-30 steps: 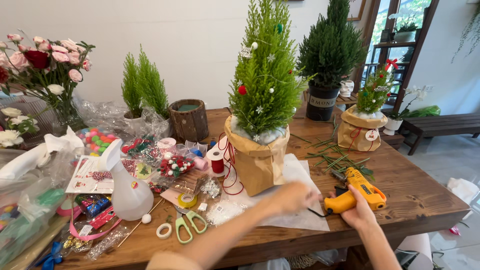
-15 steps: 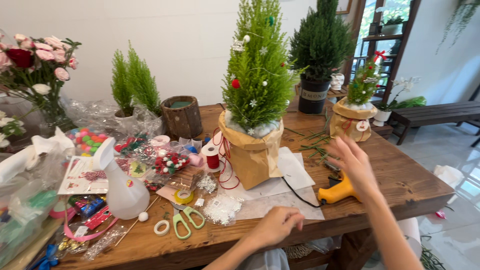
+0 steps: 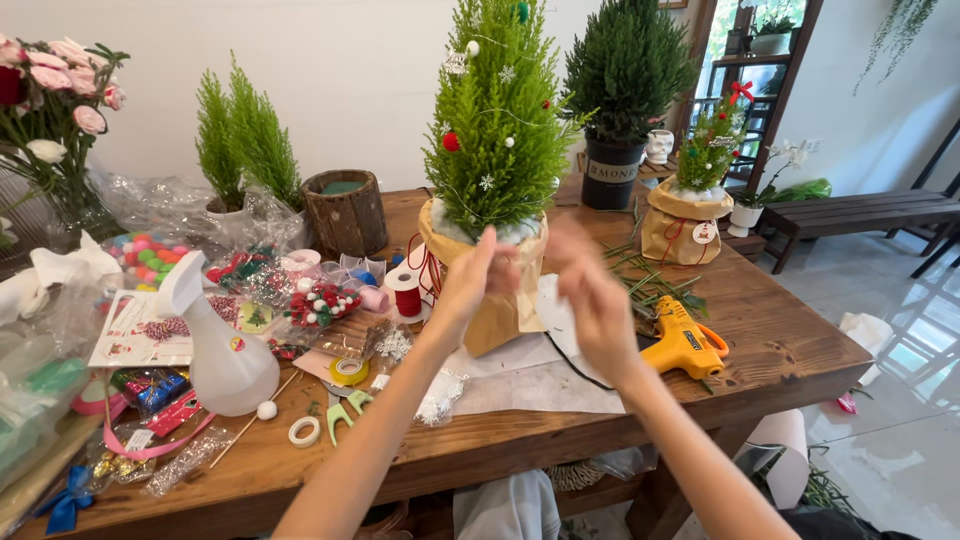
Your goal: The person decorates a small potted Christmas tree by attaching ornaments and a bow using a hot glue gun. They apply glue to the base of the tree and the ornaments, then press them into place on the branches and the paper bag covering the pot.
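- Two hands are raised in front of a small decorated tree (image 3: 497, 110) that stands in a brown paper wrap (image 3: 500, 300) near the middle of the wooden table (image 3: 780, 350).
- The left hand (image 3: 478, 275) has its fingers bent and close together right at the top edge of the paper wrap; whether it pinches anything I cannot tell, as it is blurred.
- The right hand (image 3: 590, 295) is just beside the wrap, fingers loosely curled; whether it holds something is also unclear.
- A yellow glue gun (image 3: 685, 340) lies on the table just right of the right hand.
- White paper sheets (image 3: 545, 385) lie under the hands.
- Left of the tree are a spool of red thread (image 3: 407, 293), green-handled scissors (image 3: 343, 412) and a white spray bottle (image 3: 225, 355).
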